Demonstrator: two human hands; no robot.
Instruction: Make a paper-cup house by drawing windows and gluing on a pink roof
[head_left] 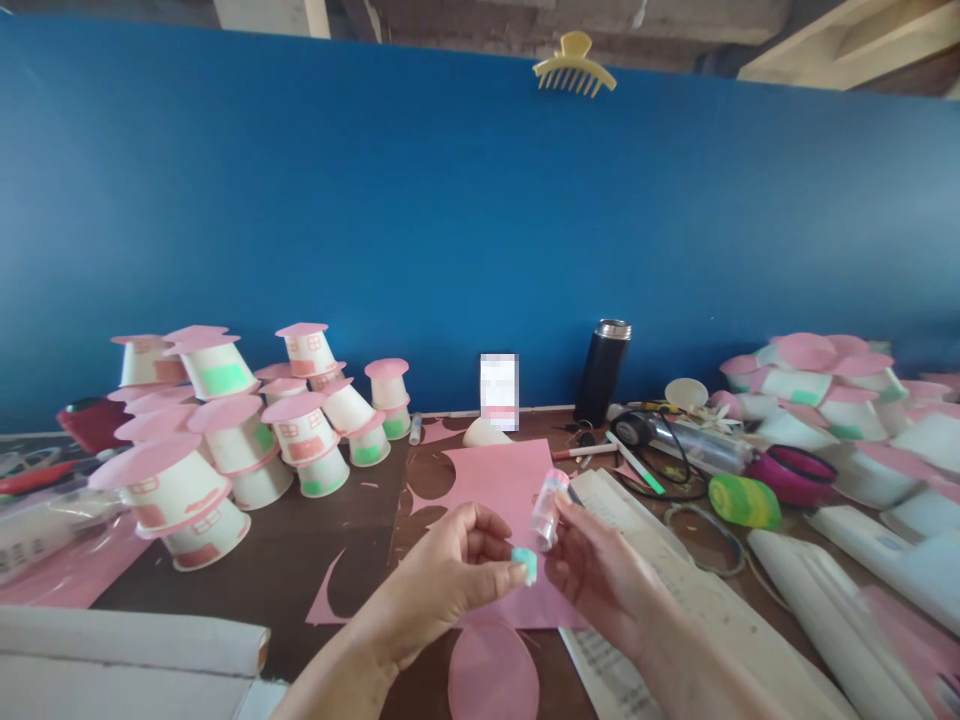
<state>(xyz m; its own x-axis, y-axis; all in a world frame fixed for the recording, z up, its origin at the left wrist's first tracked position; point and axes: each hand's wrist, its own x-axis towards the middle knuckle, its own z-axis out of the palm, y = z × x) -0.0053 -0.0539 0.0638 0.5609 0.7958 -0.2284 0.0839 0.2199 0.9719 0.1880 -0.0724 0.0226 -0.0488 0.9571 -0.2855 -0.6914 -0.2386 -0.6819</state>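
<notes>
Far left of the fingers point(496, 582), white cardboard point(127, 640) at the near edge; beyond it, still well left of the fingers, stacked paper cups point(172, 490) topped with pink discs, red windows and green patches on their sides; dark brown worktop point(360, 525) between those and the fingers, a pink offcut point(322, 605) near the left wrist; left hand point(454, 570) next, thumb and index pinching a small teal cap point(524, 566); under and beyond the fingers, a pink sheet point(495, 480) with round cut-outs along its left side; a loose pink circle point(493, 675) on the near side of the fingers; a white upright panel point(499, 390), pixelated, straight beyond them; just right of the cap and apart from it, a clear tube point(547, 515) with a pink end, tilted, gripped between thumb and fingers of the right hand point(600, 555); black flask point(600, 375) beyond the right fingers; red marker point(585, 452) nearer them; printed paper point(630, 515) under and right of the right hand; farther right of the fingers, a yellow-green item point(742, 502), a magenta item point(791, 475), then more cups point(855, 420) heaped with pink tops; blue partition point(375, 200) behind everything.
</notes>
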